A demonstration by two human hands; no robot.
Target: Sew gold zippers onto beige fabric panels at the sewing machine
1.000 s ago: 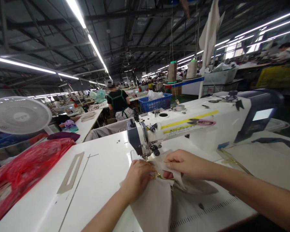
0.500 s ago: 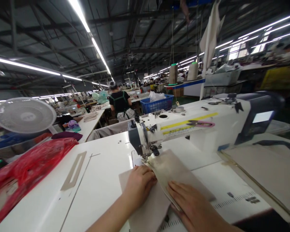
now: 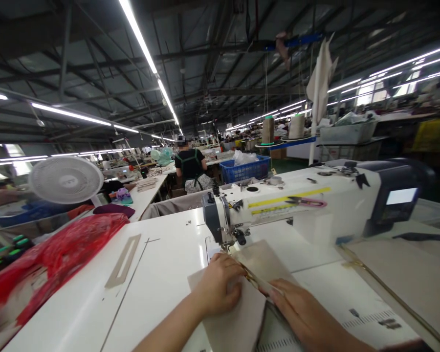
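Left hand (image 3: pixel 220 287): fingers bent, touching the beige fabric (image 3: pixel 236 320); whether they pinch it, I cannot tell.
Right hand (image 3: pixel 304 309): partly closed, gripping the fabric's raised edge.
Beige fabric: under and between both hands.
Sewing machine (image 3: pixel 337 205): needle end just beyond the left fingertips.
Slotted strip (image 3: pixel 113 279): left of the left hand.
Red plastic (image 3: pixel 78 252): farther left.

The left hand (image 3: pixel 221 286) touches beige fabric (image 3: pixel 238 320), the right hand (image 3: pixel 301 308) apparently pinching its edge.
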